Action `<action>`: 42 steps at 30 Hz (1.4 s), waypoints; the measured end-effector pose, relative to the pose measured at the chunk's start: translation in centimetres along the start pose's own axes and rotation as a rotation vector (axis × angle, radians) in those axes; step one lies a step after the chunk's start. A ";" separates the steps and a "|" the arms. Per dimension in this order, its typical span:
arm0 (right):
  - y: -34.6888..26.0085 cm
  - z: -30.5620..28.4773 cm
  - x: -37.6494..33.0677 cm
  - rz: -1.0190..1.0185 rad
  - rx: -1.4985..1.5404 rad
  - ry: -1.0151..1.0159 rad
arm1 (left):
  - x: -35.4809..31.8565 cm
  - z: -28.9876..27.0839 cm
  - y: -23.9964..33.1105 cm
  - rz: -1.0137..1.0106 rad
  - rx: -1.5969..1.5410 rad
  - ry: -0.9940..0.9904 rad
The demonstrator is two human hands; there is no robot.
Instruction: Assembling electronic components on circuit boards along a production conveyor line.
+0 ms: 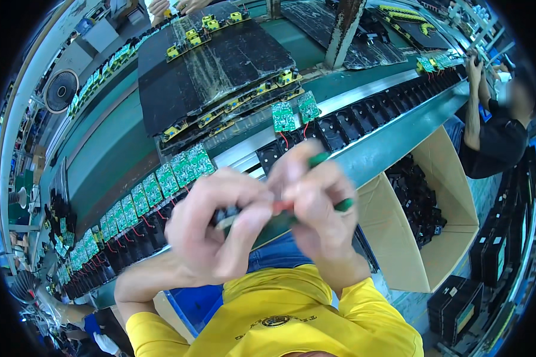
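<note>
In front of my chest, both hands meet, blurred by motion. My left hand (pixel 199 217) is closed around a small dark part (pixel 225 215) with a pale edge, mostly hidden by the fingers. My right hand (pixel 323 208) is closed on a green-handled tool (pixel 343 205); two green ends show between the fingers, but its exact kind is hidden. A small red piece (pixel 283 206) shows between the fingertips of both hands. Just beyond them, two green circuit boards (pixel 283 116) with red wires stand by black plastic housings (pixel 332 132).
A row of green circuit boards (pixel 152 188) on black housings runs along the bench to the left. Stacked black panels (pixel 214 65) bear yellow components. At right, an open cardboard box (pixel 446 256) holds black parts. A co-worker (pixel 500 131) sits beyond it.
</note>
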State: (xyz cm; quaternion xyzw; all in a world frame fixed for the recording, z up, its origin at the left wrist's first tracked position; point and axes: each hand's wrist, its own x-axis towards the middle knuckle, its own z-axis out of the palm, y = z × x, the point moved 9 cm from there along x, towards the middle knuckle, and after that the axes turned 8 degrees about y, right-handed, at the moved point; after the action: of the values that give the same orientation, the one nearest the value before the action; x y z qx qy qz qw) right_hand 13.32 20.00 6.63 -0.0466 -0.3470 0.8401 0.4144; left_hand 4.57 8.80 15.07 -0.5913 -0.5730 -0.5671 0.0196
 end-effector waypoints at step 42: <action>1.1 -7.0 1.6 -0.540 -1.675 -0.228 | -0.5 3.3 -15.3 -0.535 0.543 -0.377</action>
State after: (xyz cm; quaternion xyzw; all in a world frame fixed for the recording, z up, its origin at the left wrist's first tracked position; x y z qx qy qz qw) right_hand 14.07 24.49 1.01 -0.1672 -0.8861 0.1838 0.3912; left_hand -3.82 15.91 3.93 -0.4884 -0.8285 -0.2626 -0.0782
